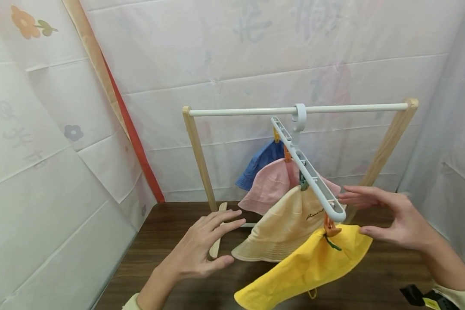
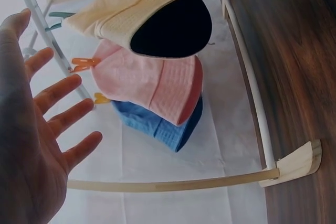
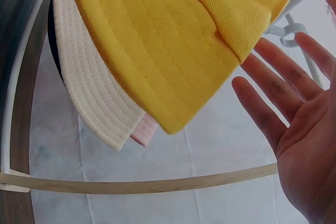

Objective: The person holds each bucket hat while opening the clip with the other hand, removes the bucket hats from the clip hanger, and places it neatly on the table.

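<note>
Four-sided clothespin rows aside, a pale grey clip hanger (image 1: 320,186) holds a yellow bucket hat (image 1: 302,271) at its near end, by an orange clip (image 1: 332,227). Behind it hang a cream hat (image 1: 280,228), a pink hat (image 1: 269,183) and a blue hat (image 1: 260,162). My left hand (image 1: 201,247) is held in the air left of the cream hat, fingers spread, holding nothing; the left wrist view shows its palm. Beside the yellow hat and the hanger's near end is my right hand (image 1: 397,215), fingers extended. Whether its fingertips touch the yellow hat I cannot tell.
The hanger's hook (image 1: 300,117) goes over the white bar (image 1: 240,112) of a rack with wooden legs (image 1: 199,155). The rack stands on a dark brown table (image 1: 170,228). White printed sheeting (image 1: 170,56) covers the surrounding walls. A dark strap (image 1: 430,298) lies by the right sleeve.
</note>
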{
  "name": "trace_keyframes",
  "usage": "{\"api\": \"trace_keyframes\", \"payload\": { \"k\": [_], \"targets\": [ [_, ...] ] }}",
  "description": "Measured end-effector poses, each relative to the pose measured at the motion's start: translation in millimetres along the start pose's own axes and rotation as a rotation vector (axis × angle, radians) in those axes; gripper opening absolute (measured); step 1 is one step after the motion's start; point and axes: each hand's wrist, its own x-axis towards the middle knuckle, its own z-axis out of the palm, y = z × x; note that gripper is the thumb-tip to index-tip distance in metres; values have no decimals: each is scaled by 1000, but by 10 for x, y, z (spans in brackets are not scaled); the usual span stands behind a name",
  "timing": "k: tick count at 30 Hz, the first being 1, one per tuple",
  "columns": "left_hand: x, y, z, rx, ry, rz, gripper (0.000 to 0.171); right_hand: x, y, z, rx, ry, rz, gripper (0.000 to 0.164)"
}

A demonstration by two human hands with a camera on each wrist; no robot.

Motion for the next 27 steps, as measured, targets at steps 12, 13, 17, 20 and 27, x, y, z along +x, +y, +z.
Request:
{"api": "trace_keyframes", "payload": {
  "k": [12,13,17,20,27],
  "targets": [
    [70,39,5,-30,2,18,72,24,3,39,-4,10,-4,78],
    [82,43,4,-30,2,19,72,28,2,42,-1,10,-7,78],
    [136,61,-2,-28,5,34,71,52,-5,53,14,8,-20,77],
    [173,74,-6,-26,14,57,69,71,-6,61,24,-1,-23,77],
    [248,82,12,-37,32,94,66,69,16,72,19,-13,-11,77]
  ]
}}
